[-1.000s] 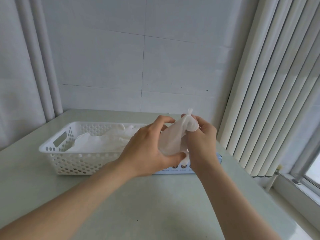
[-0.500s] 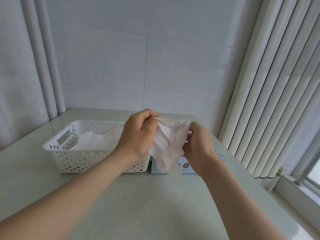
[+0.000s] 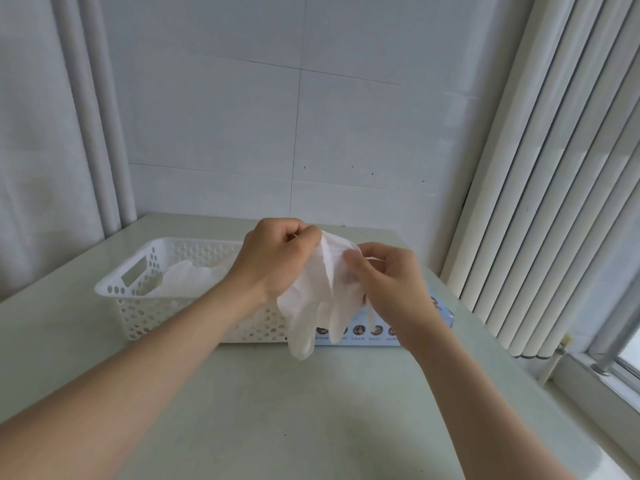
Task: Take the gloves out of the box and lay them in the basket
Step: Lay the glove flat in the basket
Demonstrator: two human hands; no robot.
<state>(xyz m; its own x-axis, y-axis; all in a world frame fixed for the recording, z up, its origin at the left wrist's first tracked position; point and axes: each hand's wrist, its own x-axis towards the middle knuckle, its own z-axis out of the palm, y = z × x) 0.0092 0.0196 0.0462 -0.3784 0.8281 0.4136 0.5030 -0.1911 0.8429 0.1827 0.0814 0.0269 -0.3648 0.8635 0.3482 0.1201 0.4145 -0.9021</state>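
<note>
Basket (image 3: pixel 145 299) stands at left on the surface (image 3: pixel 311 410), with white gloves (image 3: pixel 188 277) already laid inside. One glove (image 3: pixel 308 306) is held in the air, pinched at its cuff by the curled fingers of the left hand (image 3: pixel 277 261) and the right hand (image 3: pixel 391 285). Box (image 3: pixel 441 315) lies just right of the basket. The glove is best drawn flat, then lowered leftward so nothing folds under.

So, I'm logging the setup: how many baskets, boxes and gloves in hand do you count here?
basket: 1
box: 1
glove in hand: 1, pinched by left hand and right hand
Total: 3
The gloves heaped in the basket are too merged to count.
</note>
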